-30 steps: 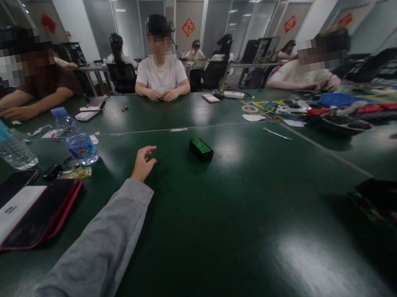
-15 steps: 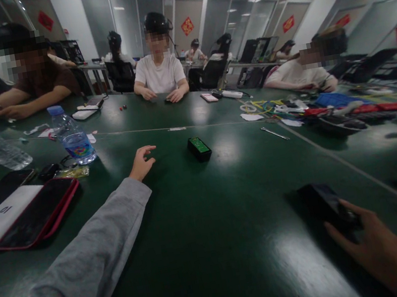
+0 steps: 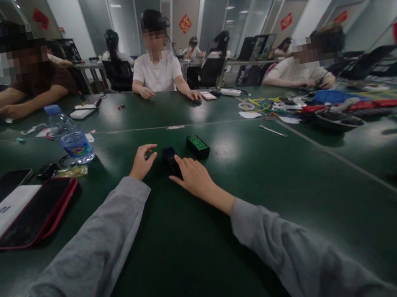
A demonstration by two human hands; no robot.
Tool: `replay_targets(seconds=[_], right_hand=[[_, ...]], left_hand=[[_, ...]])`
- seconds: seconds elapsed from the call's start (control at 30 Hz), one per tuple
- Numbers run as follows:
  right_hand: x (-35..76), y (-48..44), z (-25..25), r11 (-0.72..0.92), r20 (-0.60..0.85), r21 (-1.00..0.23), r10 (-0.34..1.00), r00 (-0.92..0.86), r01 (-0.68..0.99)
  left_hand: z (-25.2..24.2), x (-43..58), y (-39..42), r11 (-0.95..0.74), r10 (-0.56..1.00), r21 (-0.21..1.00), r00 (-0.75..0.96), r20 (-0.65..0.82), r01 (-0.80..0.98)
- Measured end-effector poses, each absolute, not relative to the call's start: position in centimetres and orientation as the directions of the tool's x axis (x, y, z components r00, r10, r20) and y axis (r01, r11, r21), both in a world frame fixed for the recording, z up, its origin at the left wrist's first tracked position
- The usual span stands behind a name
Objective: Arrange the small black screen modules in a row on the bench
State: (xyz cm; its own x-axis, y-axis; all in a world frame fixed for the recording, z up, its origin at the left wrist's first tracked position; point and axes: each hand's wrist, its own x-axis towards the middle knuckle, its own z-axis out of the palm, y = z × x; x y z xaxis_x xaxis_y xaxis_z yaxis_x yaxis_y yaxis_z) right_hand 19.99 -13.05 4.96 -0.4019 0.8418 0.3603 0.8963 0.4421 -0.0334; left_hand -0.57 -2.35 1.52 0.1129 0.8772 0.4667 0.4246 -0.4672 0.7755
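My right hand (image 3: 192, 172) has its fingers around a small black device (image 3: 170, 159), boxy in shape, at the middle of the green table (image 3: 186, 253). What kind of device it is I cannot make out. Just left of it my left hand (image 3: 144, 161) rests on the tabletop, fingers curved and apart, holding nothing. A black box with a green circuit board (image 3: 198, 143) in its upper face stands just beyond my right hand, on the right of the held device.
On the left are a water bottle (image 3: 73, 140), a red-cased phone (image 3: 38, 212) and a white device (image 3: 3, 216). A wrench (image 3: 272, 130) and a heap of cables and pouches (image 3: 329, 105) lie on the right. A person (image 3: 158, 71) sits opposite; others sit at both sides.
My right hand has brought the black device from the lower right to the table's middle, beside my left hand. The hand and bottle at the far left are gone. The person opposite has reached sideways.
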Motion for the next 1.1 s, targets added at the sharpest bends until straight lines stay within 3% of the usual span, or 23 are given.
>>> replay_targets(seconds=[0.2, 0.37, 0.6, 0.93, 1.1], right_hand=[[20.4, -8.7, 3.5, 0.410, 0.505, -0.158, 0.815, -0.283, 0.898], [24.6, -8.5, 3.6, 0.355, 0.644, -0.179, 0.747, -0.163, 0.917], [26.8, -6.7, 2.3, 0.357, 0.648, -0.311, 0.758, -0.078, 0.881], [26.5, -7.5, 2.9, 0.334, 0.629, -0.339, 0.776, -0.052, 0.879], [26.5, -7.5, 3.0, 0.315, 0.603, -0.294, 0.794, -0.081, 0.903]], left_hand=[[2.8, 0.3, -4.3, -0.683, 0.698, 0.440, 0.345, 0.627, 0.583], [3.9, 1.2, -6.0, -0.736, 0.629, 0.165, 0.572, 0.527, 0.657], [4.2, 1.4, -6.4, -0.679, 0.655, 0.111, 0.531, 0.537, 0.726], [4.0, 1.5, -6.3, -0.577, 0.665, -0.022, 0.485, 0.568, 0.816], [3.7, 1.5, -6.1, -0.595, 0.658, -0.019, 0.500, 0.563, 0.804]])
